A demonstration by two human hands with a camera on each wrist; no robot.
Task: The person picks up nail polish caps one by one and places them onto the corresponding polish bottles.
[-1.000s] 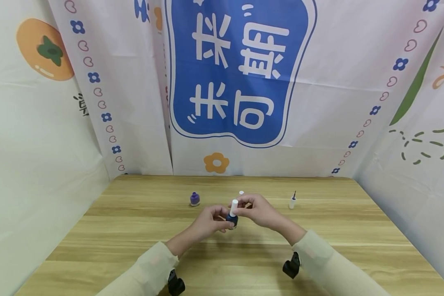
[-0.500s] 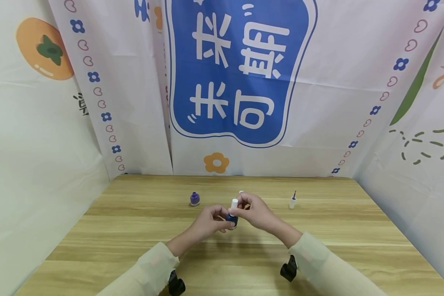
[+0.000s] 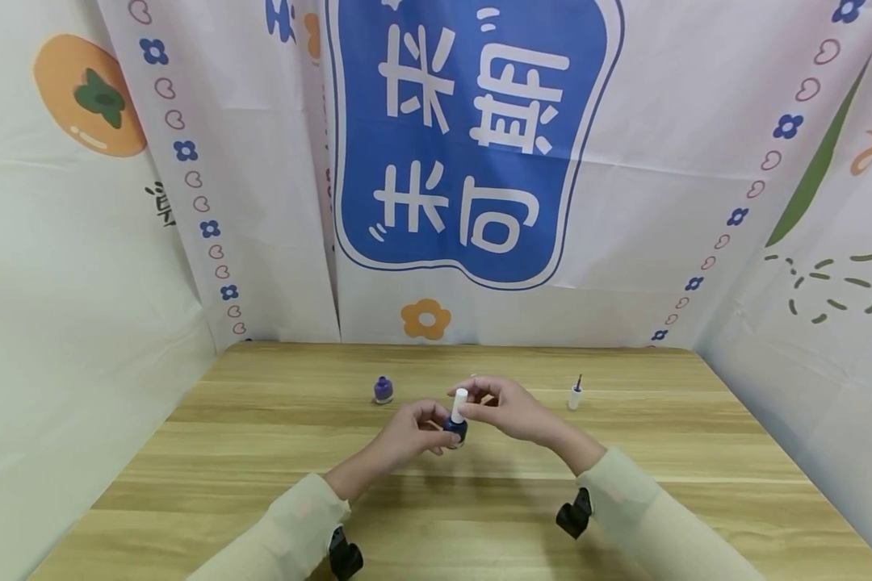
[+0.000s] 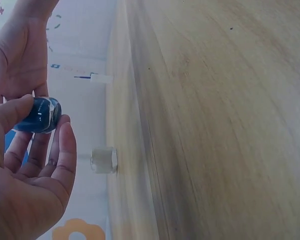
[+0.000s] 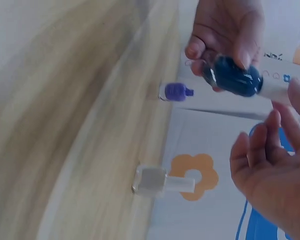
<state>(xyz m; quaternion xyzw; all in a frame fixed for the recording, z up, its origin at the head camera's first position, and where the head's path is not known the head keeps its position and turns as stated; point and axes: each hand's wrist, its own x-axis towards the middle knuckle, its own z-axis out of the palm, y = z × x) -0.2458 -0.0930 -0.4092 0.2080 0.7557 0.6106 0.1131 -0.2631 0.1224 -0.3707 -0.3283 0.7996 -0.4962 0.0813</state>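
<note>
Near the middle of the head view, my left hand (image 3: 410,433) holds a small dark blue nail polish bottle (image 3: 454,430) above the table, nearly upright. Its white cap (image 3: 460,404) is on the bottle's neck, pinched between thumb and fingers of my right hand (image 3: 507,410). The left wrist view shows the blue glass (image 4: 40,115) between the left thumb and fingers. Behind the hands stands a pale nail polish bottle (image 5: 151,181) with a white cap, mostly hidden in the head view. An uncapped purple nail polish bottle (image 3: 383,391) stands to the left.
A white cap with its brush pointing up (image 3: 575,396) stands on the wooden table (image 3: 276,452) at the right. Printed cloth (image 3: 276,242) hangs behind the table's far edge and along both sides.
The right hand's fingers closed in lower on the cap half a second ago and have since shifted up and slightly outward, with the wrist turning. The left hand and bottle barely moved.
</note>
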